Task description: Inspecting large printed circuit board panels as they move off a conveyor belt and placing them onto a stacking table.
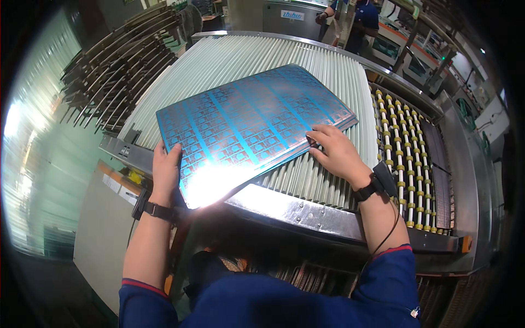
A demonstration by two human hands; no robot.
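A large rectangular circuit board panel (pixel 249 117), copper-coloured with a repeating blue pattern, lies at a slant over white conveyor rollers (pixel 306 180). A second edge shows beneath it at the right, so more than one panel may be stacked there. My left hand (pixel 166 169) grips the panel's left edge, thumb on top and the other fingers partly hidden below. At the near right edge, my right hand (pixel 336 152) pinches the panel between thumb and fingers. The panel's near left corner juts past the conveyor's metal front rail (pixel 295 210), and strong glare hides the pattern there.
Yellow-ringed rollers (pixel 404 158) adjoin the conveyor on the right. A rack of metal rods (pixel 117 65) stands at the far left, near a translucent curtain (pixel 41 142). Another person (pixel 363 22) stands beyond the conveyor. A cable hangs from my right wrist strap (pixel 369 190).
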